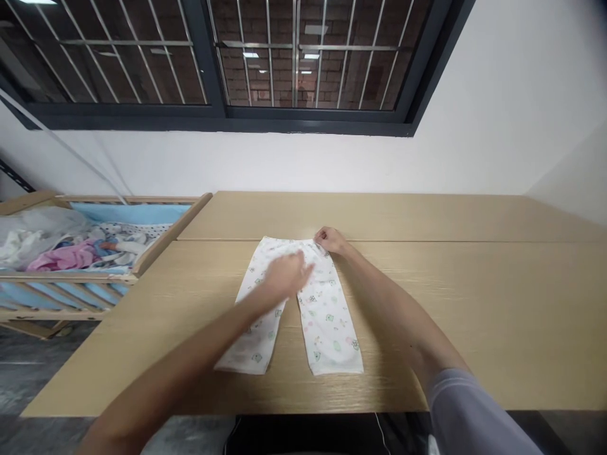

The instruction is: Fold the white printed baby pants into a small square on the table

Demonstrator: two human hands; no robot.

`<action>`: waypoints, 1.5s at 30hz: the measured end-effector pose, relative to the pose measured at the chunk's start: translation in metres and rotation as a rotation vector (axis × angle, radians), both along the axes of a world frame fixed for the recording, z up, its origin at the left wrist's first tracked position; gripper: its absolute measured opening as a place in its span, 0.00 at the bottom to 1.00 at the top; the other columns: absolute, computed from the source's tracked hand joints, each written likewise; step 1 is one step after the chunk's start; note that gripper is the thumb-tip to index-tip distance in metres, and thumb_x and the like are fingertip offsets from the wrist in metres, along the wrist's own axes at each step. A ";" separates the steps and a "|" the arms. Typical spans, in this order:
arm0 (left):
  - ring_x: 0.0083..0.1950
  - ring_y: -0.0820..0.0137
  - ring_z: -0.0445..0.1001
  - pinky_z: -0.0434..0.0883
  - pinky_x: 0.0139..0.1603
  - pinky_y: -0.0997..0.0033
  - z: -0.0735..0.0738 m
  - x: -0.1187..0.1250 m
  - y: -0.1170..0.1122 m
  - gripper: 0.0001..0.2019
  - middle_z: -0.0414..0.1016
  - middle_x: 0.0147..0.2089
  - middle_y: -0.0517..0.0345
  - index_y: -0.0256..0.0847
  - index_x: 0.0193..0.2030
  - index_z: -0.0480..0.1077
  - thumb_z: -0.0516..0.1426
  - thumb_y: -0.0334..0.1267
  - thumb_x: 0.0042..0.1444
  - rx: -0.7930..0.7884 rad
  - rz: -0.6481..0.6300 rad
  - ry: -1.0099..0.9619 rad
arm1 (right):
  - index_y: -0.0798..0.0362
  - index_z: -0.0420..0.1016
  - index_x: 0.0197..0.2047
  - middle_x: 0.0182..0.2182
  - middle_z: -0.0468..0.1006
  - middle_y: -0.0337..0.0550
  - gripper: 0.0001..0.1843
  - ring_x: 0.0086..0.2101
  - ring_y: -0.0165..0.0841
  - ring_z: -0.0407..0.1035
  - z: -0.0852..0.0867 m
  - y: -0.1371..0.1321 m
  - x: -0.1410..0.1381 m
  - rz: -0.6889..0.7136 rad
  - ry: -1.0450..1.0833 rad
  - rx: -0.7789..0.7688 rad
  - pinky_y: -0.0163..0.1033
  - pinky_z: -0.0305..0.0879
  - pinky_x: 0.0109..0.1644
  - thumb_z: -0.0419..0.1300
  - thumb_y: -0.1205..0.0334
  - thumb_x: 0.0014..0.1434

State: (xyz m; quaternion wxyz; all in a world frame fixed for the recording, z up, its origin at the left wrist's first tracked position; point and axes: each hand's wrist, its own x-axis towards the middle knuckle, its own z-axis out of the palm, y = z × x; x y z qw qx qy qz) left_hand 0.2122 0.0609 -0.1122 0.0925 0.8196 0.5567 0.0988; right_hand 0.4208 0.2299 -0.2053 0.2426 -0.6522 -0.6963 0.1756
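Note:
A small pair of white baby trousers [327, 316] with little green and pink prints lies flat on the wooden table [474, 297], waistband away from me, legs spread toward me. My left hand [284, 276] rests flat on the upper part of the trousers, fingers stretched out and slightly blurred. My right hand [331, 240] sits at the waistband's right corner, fingers curled and pinching the fabric edge.
A wooden cot [156, 243] with blue lining stands against the table's left side, holding a heap of baby clothes [71, 249] in pink, white and blue. A white wall and a barred window [294, 57] lie beyond the table.

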 end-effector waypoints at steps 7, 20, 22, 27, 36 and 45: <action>0.38 0.50 0.80 0.71 0.39 0.51 -0.047 0.053 -0.123 0.30 0.80 0.36 0.39 0.35 0.42 0.77 0.49 0.63 0.62 -0.231 -0.328 0.020 | 0.54 0.73 0.44 0.41 0.81 0.46 0.10 0.39 0.32 0.72 -0.003 0.000 -0.001 -0.013 0.008 -0.017 0.34 0.61 0.42 0.63 0.59 0.61; 0.28 0.66 0.71 0.59 0.30 0.64 -0.021 0.001 -0.126 0.15 0.73 0.24 0.57 0.44 0.23 0.63 0.49 0.41 0.61 -0.239 -0.063 -0.277 | 0.56 0.75 0.44 0.35 0.81 0.46 0.12 0.32 0.33 0.70 0.046 -0.007 -0.021 0.030 -0.020 -0.045 0.34 0.62 0.34 0.63 0.67 0.55; 0.26 0.69 0.67 0.57 0.30 0.66 -0.019 -0.022 -0.130 0.17 0.67 0.21 0.60 0.44 0.21 0.57 0.48 0.42 0.61 -0.259 0.038 -0.391 | 0.57 0.77 0.40 0.33 0.81 0.46 0.08 0.32 0.33 0.71 0.058 -0.006 -0.033 0.047 -0.012 -0.042 0.33 0.62 0.34 0.63 0.67 0.55; 0.26 0.68 0.66 0.57 0.30 0.68 -0.026 -0.079 -0.145 0.20 0.64 0.21 0.61 0.45 0.22 0.57 0.44 0.51 0.63 -0.302 0.264 -0.472 | 0.58 0.79 0.34 0.29 0.81 0.45 0.04 0.31 0.30 0.71 0.083 0.001 -0.074 0.098 0.002 -0.030 0.31 0.63 0.33 0.64 0.66 0.55; 0.41 0.52 0.81 0.58 0.34 0.63 -0.043 -0.124 -0.162 0.19 0.81 0.36 0.48 0.45 0.32 0.70 0.43 0.44 0.67 -0.299 0.605 0.101 | 0.59 0.78 0.37 0.36 0.81 0.53 0.05 0.35 0.35 0.73 0.061 0.008 -0.169 0.120 -0.089 -0.012 0.33 0.63 0.35 0.63 0.67 0.56; 0.36 0.55 0.81 0.62 0.32 0.64 -0.054 -0.125 -0.171 0.17 0.82 0.32 0.53 0.45 0.34 0.73 0.48 0.46 0.68 -0.191 0.641 0.148 | 0.58 0.73 0.47 0.42 0.80 0.56 0.12 0.42 0.42 0.75 0.049 -0.004 -0.195 0.165 -0.157 -0.006 0.38 0.66 0.40 0.60 0.61 0.62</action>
